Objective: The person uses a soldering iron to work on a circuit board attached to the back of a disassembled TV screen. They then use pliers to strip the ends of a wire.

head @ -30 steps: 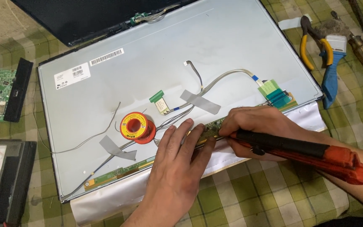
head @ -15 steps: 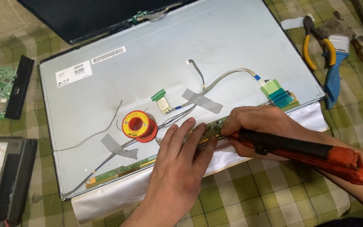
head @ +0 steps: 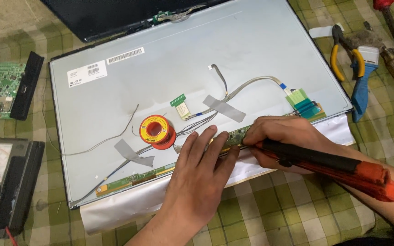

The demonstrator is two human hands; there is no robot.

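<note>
My left hand (head: 200, 175) fingers are lying spread and flat, pressing down the narrow green circuit strip (head: 233, 135) at the panel's (head: 169, 82) near edge. My right hand (head: 282, 136) is gripping a black and red soldering iron (head: 329, 164), its tip touching the strip just beside my left fingertips. A solder spool (head: 156, 130) is sitting just beyond them.

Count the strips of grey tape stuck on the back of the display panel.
2. One grey tape strip holds the cables near the panel's middle; the other sits lower left, just below the red solder spool. The hands may hide more.
</note>
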